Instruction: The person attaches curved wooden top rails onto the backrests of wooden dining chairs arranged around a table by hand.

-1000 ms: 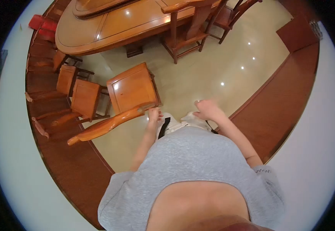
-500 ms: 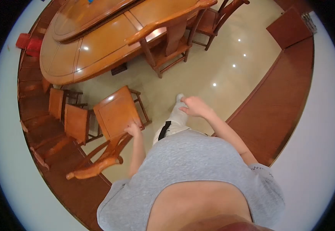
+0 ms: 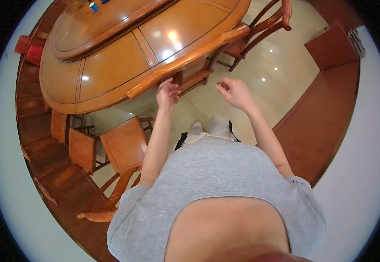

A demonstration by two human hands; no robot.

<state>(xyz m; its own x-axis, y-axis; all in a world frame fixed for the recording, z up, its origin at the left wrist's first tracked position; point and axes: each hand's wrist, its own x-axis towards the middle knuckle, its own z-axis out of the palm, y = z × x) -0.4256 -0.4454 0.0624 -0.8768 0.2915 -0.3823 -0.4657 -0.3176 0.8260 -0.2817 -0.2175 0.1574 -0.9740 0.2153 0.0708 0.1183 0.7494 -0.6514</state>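
Note:
A wooden chair [image 3: 185,59] with a curved top rail stands in front of me, its seat side facing the round table. My left hand [image 3: 168,94] is just below that rail, its fingers loosely spread and nothing in them. Whether it touches the chair I cannot tell. My right hand [image 3: 236,92] hangs over the floor to the right of the chair. It is empty, with loosely bent fingers and the thumb apart. Left of my body is another wooden chair [image 3: 124,144], its square seat in plain view and its back partly hidden by my left arm.
The big wooden table [image 3: 111,67] carries a raised turntable [image 3: 111,26] with a small blue-and-white container [image 3: 94,7]. More chairs [image 3: 83,150] line the left. Another chair [image 3: 270,22] stands at the far right. A long brown panel [image 3: 316,118] runs along the right wall.
My left hand has let go of the left chair and moved forward to the chair ahead. My right hand has risen slightly, and my body is nearer the table.

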